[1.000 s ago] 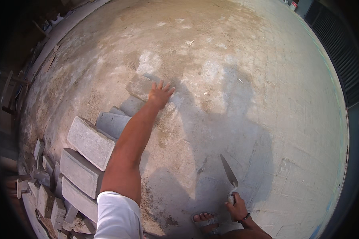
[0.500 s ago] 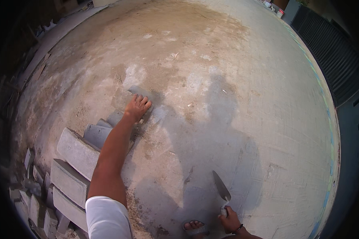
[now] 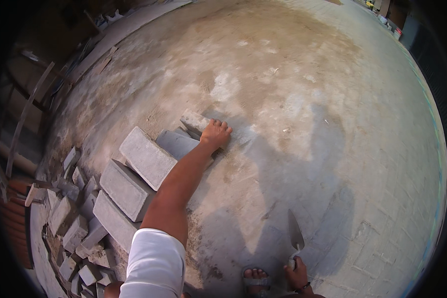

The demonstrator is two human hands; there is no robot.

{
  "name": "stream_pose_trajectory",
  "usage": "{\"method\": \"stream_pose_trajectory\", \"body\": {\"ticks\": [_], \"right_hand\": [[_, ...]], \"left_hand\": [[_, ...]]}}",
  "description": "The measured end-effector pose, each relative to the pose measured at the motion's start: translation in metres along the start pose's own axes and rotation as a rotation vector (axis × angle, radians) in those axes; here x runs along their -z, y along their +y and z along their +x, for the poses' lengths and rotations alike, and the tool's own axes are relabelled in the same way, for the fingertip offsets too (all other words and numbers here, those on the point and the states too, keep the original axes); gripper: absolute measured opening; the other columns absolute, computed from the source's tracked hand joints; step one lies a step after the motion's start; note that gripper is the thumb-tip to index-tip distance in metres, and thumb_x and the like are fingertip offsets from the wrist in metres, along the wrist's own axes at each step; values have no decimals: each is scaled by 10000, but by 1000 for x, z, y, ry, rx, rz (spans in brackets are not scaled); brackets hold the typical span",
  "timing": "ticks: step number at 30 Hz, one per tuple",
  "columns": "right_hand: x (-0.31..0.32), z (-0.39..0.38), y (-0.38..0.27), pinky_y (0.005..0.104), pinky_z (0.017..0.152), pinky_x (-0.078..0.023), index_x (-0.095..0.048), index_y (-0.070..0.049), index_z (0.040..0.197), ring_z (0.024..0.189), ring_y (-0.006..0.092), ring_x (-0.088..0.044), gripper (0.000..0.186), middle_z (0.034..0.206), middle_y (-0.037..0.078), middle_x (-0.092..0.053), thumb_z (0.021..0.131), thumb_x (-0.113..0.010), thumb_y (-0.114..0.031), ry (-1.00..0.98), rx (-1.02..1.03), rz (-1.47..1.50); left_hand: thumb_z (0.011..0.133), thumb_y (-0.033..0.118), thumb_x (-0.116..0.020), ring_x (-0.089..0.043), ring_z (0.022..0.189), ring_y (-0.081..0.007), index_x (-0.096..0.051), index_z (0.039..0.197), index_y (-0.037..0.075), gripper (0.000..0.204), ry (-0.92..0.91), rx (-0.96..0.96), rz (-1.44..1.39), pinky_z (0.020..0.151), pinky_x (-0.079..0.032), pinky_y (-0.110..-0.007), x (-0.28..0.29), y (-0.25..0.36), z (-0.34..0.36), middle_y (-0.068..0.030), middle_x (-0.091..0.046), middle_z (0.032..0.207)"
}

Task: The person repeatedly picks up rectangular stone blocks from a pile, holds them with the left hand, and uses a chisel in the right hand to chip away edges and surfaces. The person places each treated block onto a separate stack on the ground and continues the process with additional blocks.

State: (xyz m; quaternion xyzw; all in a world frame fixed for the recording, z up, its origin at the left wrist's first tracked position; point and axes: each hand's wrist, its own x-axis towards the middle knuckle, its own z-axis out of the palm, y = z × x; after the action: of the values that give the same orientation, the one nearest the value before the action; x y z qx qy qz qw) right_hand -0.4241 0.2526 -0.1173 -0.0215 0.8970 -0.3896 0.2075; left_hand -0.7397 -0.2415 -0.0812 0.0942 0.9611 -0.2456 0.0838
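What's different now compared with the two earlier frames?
The left hand, spread open at the far block a second ago, has closed over its right end. That block now sits closer to the other blocks, drawn toward the person. The right hand still holds the trowel.

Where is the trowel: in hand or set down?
In hand: the right hand holds the trowel, its blade pointing forward.

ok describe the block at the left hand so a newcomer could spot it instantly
Left of centre, find the row of large grey blocks. The target is the farthest block, the only one with the left hand on it.
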Motion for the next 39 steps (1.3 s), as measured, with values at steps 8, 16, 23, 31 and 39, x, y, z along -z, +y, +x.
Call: {"method": "stream_pose_trajectory", "body": {"ticks": [8, 16, 23, 31, 39], "right_hand": [[23, -17, -47, 416, 733, -497, -554, 53, 1084, 796, 311, -638, 406, 870, 208, -643, 757, -647, -168, 39, -149, -15], [-5, 33, -24, 392, 683, -489, -555, 50, 1034, 730, 269, -607, 323, 799, 184, -609, 765, -612, -120, -53, 67, 99], [21, 153, -118, 500, 703, -499, -532, 7, 1177, 823, 442, -638, 392, 912, 260, -629, 839, -646, -155, -198, 547, -52], [-17, 333, -265, 446, 844, -490, -560, -91, 1265, 930, 329, -621, 409, 963, 136, -608, 878, -651, -189, -396, 1005, -551], [-90, 428, -396, 455, 918, -469, -578, -165, 1273, 1049, 355, -606, 393, 1061, 158, -640, 890, -633, -235, -480, 1127, -757]], "left_hand": [[881, 152, -581, -533, 1131, -268, -523, 1136, 112, 264, 278, 498, -267, 967, -354, -509, 17, -33, 16, -67, -543, 1133], [880, 408, -638, -602, 1085, -312, -688, 1126, 52, 436, -374, 193, -471, 1074, -237, -604, 21, 57, -12, -153, -684, 1118], [868, 362, -675, -609, 1048, -321, -627, 1142, 65, 407, -207, -356, -544, 1109, -271, -551, 90, 121, -164, -124, -673, 995], [876, 333, -688, -561, 1156, -281, -593, 1265, 112, 457, -88, -96, -705, 1125, -275, -574, 120, 51, -352, -67, -643, 1099], [849, 292, -709, -624, 1036, -240, -630, 1208, 106, 412, -350, 344, -877, 1066, -333, -553, 128, 46, -507, -76, -676, 1001]]}}
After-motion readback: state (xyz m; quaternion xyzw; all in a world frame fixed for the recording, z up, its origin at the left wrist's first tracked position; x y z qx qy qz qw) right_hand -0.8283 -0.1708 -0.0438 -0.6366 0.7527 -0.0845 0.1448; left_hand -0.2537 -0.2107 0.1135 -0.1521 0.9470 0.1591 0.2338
